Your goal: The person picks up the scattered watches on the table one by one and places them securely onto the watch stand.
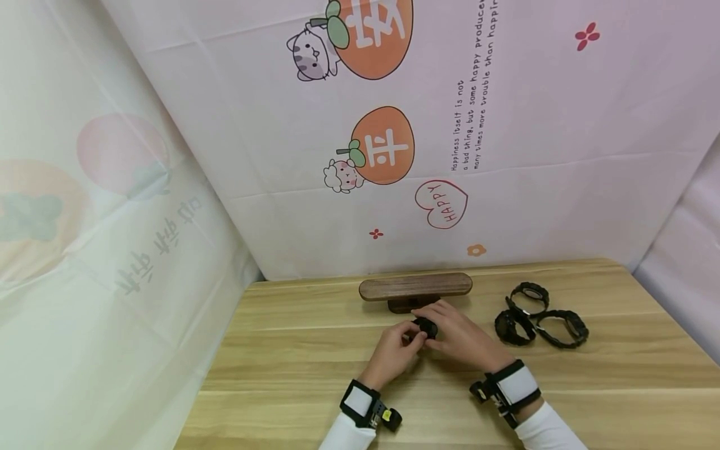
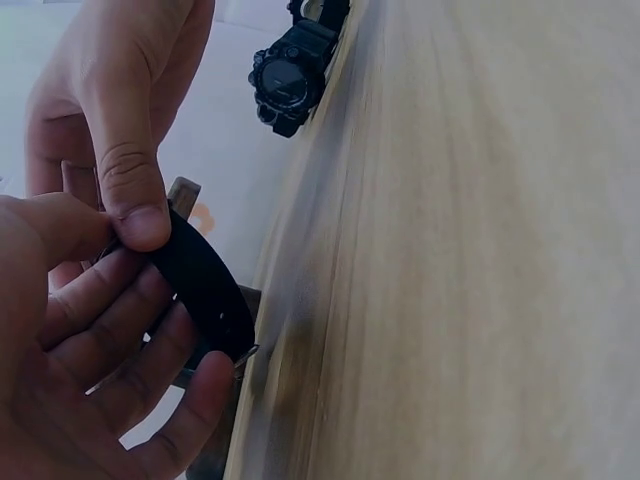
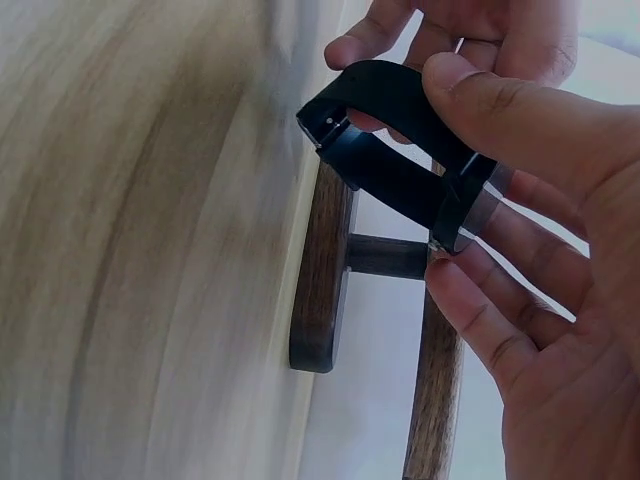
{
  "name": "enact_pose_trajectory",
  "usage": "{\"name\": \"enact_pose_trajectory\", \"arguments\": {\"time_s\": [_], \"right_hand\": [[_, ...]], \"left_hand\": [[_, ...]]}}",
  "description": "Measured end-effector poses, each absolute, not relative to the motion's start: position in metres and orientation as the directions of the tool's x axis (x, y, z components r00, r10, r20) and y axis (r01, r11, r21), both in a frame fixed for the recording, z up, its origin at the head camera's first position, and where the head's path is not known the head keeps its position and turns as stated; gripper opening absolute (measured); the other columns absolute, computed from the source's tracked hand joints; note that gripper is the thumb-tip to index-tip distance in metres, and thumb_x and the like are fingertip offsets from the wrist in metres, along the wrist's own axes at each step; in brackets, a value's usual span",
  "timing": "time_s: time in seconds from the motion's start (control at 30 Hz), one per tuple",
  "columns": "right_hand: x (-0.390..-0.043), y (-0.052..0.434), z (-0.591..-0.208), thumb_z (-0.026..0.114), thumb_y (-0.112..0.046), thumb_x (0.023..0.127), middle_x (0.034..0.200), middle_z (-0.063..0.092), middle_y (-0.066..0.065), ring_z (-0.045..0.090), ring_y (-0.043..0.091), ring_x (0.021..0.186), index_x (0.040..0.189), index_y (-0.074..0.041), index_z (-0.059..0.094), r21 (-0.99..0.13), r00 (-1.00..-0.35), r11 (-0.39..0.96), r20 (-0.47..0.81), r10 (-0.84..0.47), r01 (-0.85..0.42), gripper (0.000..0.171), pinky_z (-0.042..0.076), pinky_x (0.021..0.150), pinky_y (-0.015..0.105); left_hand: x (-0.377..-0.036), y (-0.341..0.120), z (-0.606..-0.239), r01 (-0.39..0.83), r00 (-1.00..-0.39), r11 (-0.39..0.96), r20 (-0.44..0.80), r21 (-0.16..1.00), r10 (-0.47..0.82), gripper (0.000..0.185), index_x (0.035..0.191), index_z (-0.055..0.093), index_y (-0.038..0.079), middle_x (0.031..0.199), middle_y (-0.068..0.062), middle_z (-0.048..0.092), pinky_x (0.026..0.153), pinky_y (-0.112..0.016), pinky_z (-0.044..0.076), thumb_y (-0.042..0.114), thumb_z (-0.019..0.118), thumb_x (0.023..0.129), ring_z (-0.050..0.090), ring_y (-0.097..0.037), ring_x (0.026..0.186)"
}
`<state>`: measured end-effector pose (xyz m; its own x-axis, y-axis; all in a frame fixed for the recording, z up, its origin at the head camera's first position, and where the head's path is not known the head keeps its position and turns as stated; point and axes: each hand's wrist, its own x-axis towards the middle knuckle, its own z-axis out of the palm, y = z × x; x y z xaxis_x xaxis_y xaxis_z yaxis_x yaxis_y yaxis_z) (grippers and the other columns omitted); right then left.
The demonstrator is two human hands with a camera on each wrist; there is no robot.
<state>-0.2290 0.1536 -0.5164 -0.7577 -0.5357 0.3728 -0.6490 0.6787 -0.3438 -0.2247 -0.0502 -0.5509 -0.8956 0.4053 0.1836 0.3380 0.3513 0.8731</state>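
Watch (image 1: 425,327), black strap, sits pinched between both our hands, just above the table (image 1: 292,369). Left hand (image 1: 394,353) has its grip on the strap w/ thumb and fingers; right hand (image 1: 458,337) holds the case end, thumb on top. Wooden stand (image 1: 415,287) is just beyond the grip. Three more watches (image 1: 537,319) lie well to the right of it.
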Motion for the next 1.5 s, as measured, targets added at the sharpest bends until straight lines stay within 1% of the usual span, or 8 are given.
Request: {"name": "enact_pose_trajectory", "arguments": {"time_s": [0.13, 0.27, 0.4, 0.5, 0.8, 1.1, 1.33, 1.5], "right_hand": [[-0.228, 0.154, -0.517, 0.094, -0.017, 0.082, 0.136, 0.070, 0.007, 0.063, 0.028, 0.130, 0.141, -0.009, 0.067, -0.374, -0.772, 0.678, 0.368, -0.518, -0.633, 0.066, 0.055, 0.112, 0.049], [-0.229, 0.156, -0.517, 0.094, -0.016, 0.082, 0.137, 0.069, 0.008, 0.064, 0.028, 0.128, 0.142, -0.009, 0.066, -0.398, -0.788, 0.683, 0.371, -0.491, -0.613, 0.067, 0.058, 0.108, 0.049], [-0.229, 0.160, -0.519, 0.094, -0.020, 0.083, 0.137, 0.069, 0.010, 0.065, 0.028, 0.126, 0.142, -0.009, 0.066, -0.407, -0.802, 0.695, 0.375, -0.465, -0.593, 0.066, 0.060, 0.105, 0.048], [-0.230, 0.162, -0.520, 0.093, -0.022, 0.083, 0.135, 0.069, 0.010, 0.066, 0.028, 0.124, 0.140, -0.009, 0.067, -0.409, -0.803, 0.695, 0.385, -0.456, -0.591, 0.064, 0.060, 0.103, 0.050], [-0.231, 0.166, -0.520, 0.093, -0.027, 0.085, 0.131, 0.070, 0.005, 0.067, 0.024, 0.121, 0.135, -0.011, 0.070, -0.383, -0.789, 0.699, 0.410, -0.458, -0.605, 0.057, 0.061, 0.101, 0.047], [-0.231, 0.164, -0.521, 0.095, -0.020, 0.082, 0.128, 0.071, 0.006, 0.068, 0.024, 0.115, 0.130, -0.009, 0.071, -0.352, -0.751, 0.688, 0.489, -0.443, -0.635, 0.055, 0.063, 0.095, 0.047], [-0.229, 0.164, -0.520, 0.094, -0.022, 0.082, 0.129, 0.070, 0.005, 0.067, 0.022, 0.115, 0.130, -0.010, 0.071, -0.375, -0.769, 0.690, 0.467, -0.437, -0.620, 0.055, 0.063, 0.096, 0.045], [-0.228, 0.164, -0.518, 0.094, -0.023, 0.083, 0.129, 0.069, 0.003, 0.066, 0.020, 0.114, 0.130, -0.012, 0.071, -0.375, -0.773, 0.693, 0.458, -0.438, -0.615, 0.053, 0.063, 0.095, 0.044]], "left_hand": [[-0.224, -0.051, -0.551, 0.331, -0.904, 0.355, 0.186, 0.874, 0.385, 0.022, 0.115, 0.074, 0.012, 0.110, -0.004, 0.076, 0.070, -0.018, 0.057, 0.030, 0.062, 0.110, 0.065, 0.003, 0.081], [-0.224, -0.053, -0.549, 0.324, -0.911, 0.348, 0.191, 0.880, 0.366, 0.023, 0.115, 0.074, 0.011, 0.110, -0.005, 0.076, 0.071, -0.019, 0.058, 0.030, 0.062, 0.110, 0.067, -0.001, 0.085], [-0.224, -0.055, -0.549, 0.321, -0.916, 0.344, 0.198, 0.883, 0.348, 0.023, 0.116, 0.075, 0.011, 0.111, -0.005, 0.076, 0.079, -0.019, 0.060, 0.029, 0.063, 0.110, 0.070, -0.005, 0.095], [-0.224, -0.056, -0.549, 0.312, -0.922, 0.342, 0.194, 0.886, 0.336, 0.025, 0.118, 0.075, 0.010, 0.112, -0.005, 0.076, 0.082, -0.020, 0.060, 0.030, 0.063, 0.110, 0.070, -0.007, 0.099], [-0.223, -0.056, -0.547, 0.290, -0.925, 0.324, 0.178, 0.900, 0.335, 0.027, 0.119, 0.075, 0.010, 0.115, -0.007, 0.075, 0.080, -0.019, 0.060, 0.032, 0.063, 0.110, 0.071, -0.005, 0.095], [-0.225, -0.056, -0.548, 0.308, -0.921, 0.332, 0.193, 0.892, 0.338, 0.025, 0.119, 0.074, 0.013, 0.116, -0.004, 0.075, 0.081, -0.021, 0.059, 0.033, 0.061, 0.110, 0.068, -0.006, 0.100], [-0.225, -0.057, -0.548, 0.297, -0.921, 0.317, 0.183, 0.901, 0.344, 0.027, 0.121, 0.074, 0.010, 0.118, -0.007, 0.074, 0.080, -0.020, 0.059, 0.032, 0.062, 0.110, 0.070, -0.005, 0.096], [-0.225, -0.057, -0.549, 0.298, -0.917, 0.314, 0.180, 0.901, 0.355, 0.025, 0.120, 0.074, 0.013, 0.117, -0.007, 0.074, 0.081, -0.020, 0.059, 0.032, 0.062, 0.110, 0.070, -0.005, 0.097]]}}
